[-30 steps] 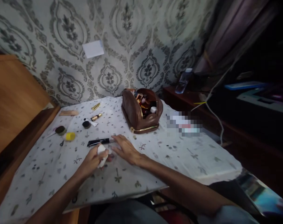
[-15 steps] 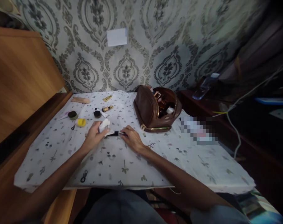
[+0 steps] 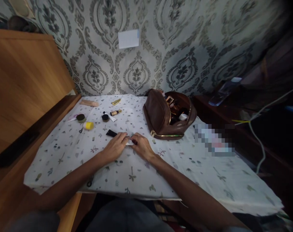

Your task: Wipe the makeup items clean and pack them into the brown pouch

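My left hand point(image 3: 114, 147) is closed around a slim cosmetic tube whose black end point(image 3: 111, 132) sticks out to the left. My right hand point(image 3: 142, 146) grips the tube's dark other end. A bit of white tissue point(image 3: 129, 143) shows between the hands; my fingers hide most of it and the tube's middle. Beyond my hands lie a yellow-capped container point(image 3: 88, 125), a round black pot point(image 3: 105, 118), a small white tube point(image 3: 112, 118) and a gold-and-black lipstick point(image 3: 115, 112).
A brown leather bag point(image 3: 158, 112) stands unzipped, full of cosmetics. Farther left are a dark green round tin point(image 3: 81, 118), a beige tube point(image 3: 89, 102) and a gold tube point(image 3: 116, 102). A wooden panel point(image 3: 27, 80) borders the left; a clear bottle point(image 3: 225, 91) stands right.
My left hand has moved right, from holding the white tissue beside the tube to closing over the tube. The black end now points out left of it. The view has shifted slightly.
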The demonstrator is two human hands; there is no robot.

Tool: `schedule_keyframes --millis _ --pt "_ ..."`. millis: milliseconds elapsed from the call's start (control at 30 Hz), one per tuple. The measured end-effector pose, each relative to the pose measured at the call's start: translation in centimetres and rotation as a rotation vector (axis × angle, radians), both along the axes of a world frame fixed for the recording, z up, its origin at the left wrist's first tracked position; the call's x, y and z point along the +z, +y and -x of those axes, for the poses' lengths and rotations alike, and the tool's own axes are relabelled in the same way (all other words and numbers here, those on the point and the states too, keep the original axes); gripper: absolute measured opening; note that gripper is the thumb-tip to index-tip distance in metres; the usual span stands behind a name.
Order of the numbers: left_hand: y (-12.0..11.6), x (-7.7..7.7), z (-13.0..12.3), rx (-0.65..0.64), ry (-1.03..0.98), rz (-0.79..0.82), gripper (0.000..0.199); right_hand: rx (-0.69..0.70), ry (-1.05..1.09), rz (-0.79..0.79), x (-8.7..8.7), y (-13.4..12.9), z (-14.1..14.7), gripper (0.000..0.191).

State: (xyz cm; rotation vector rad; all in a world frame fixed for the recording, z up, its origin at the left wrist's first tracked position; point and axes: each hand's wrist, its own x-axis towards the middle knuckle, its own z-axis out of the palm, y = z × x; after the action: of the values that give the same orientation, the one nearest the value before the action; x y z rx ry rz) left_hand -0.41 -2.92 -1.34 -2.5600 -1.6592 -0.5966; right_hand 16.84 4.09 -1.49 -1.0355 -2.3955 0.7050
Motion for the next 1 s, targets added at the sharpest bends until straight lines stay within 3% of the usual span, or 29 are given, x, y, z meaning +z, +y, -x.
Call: schedule_keyframes --millis 233,433,567,733,867,1000 --pt "0.0 0.3 1.7 0.092 0.047 0.005 0.044 -0.003 0.040 0.007 -0.4 0.1 0.1 0.002" --pt "-0.1 0.5 5.6 0.274 0.077 0.008 0.037 -0.008 0.049 0.037 -0.4 0.2 0.1 0.002" --pt "-0.2 0.1 7.6 0.302 0.020 -0.019 0.032 0.005 0.093 0.020 -0.6 0.2 0.0 0.006" --pt "0.0 -0.4 8.0 0.303 -0.010 -0.026 0.030 0.020 0.145 -0.002 -0.8 0.2 -0.2 0.007" --pt "0.0 -0.3 7.7 0.310 -0.006 -0.020 0.029 0.038 0.224 0.010 -1.0 0.0 -0.3 0.030" --pt "-0.1 -0.5 7.4 0.329 -0.003 -0.044 0.031 0.077 0.248 0.000 -1.0 -0.1 -0.3 0.017"
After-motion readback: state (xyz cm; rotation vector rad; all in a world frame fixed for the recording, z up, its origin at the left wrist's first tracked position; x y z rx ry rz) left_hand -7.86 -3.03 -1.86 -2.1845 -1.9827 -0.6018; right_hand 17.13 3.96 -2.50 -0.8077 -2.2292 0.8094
